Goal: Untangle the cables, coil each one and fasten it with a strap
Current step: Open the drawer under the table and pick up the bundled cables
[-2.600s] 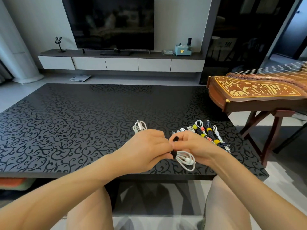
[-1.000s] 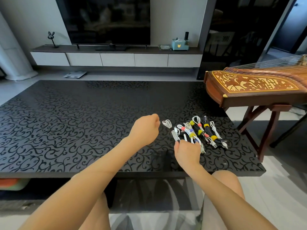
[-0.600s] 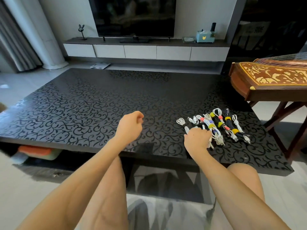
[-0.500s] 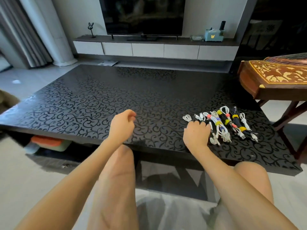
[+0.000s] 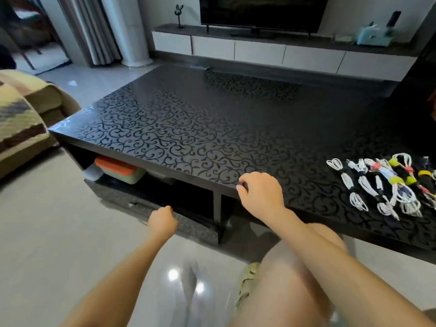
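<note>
Several coiled cables (image 5: pixel 389 185), white and black, lie side by side at the right end of the black patterned table (image 5: pixel 212 128), each bound by a coloured or black strap. The leftmost one is a white coil (image 5: pixel 346 178) with a black strap. My right hand (image 5: pixel 262 194) rests on the table's front edge, well left of the cables, with its fingers loosely bent and nothing in it. My left hand (image 5: pixel 162 223) hangs below the table edge in front of the lower shelf, curled into a fist with nothing visible in it.
A green box with an orange lid (image 5: pixel 120 169) sits on the shelf under the table. A sofa with a striped blanket (image 5: pixel 21 119) stands at the left. The TV console (image 5: pixel 259 50) runs along the far wall. My knee (image 5: pixel 287 279) is below the right arm.
The view has swung left. My right hand left the row of cables and moved to the table's front edge. My left hand dropped from above the table to below its edge.
</note>
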A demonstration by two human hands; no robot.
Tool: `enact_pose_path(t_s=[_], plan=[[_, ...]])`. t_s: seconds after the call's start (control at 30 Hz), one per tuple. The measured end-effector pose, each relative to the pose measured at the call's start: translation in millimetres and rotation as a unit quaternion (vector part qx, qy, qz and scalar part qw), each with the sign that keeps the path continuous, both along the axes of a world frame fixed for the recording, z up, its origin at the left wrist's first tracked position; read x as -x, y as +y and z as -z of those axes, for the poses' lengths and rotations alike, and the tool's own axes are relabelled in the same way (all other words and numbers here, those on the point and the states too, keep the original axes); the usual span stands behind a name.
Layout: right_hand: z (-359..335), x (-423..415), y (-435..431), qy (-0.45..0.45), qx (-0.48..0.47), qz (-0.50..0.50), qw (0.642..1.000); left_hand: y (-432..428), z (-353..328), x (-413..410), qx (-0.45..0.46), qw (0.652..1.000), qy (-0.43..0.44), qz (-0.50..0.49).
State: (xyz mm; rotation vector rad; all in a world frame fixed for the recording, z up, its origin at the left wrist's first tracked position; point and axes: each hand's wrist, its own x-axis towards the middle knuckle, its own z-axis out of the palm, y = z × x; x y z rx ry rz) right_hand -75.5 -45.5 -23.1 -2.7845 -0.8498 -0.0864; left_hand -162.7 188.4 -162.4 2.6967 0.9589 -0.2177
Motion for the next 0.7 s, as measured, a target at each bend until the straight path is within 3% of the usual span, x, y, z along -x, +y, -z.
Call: enact_pose_path(t_s=[0.2,0.47,0.7], plan=[[53,-34,32,-0.04,0.148,-0.064,0.986,52,73,-30,-0.039,0.992,0.109,0.045],[74,-44,41,-0.055,0.145,-0.066,0.986,97,129,-54,-0.058,0.966,0.242,0.073],[77,-49,42,-0.071,0.167,-0.06,0.982,127,148,-46,0.019,0.949,0.289,0.123]])
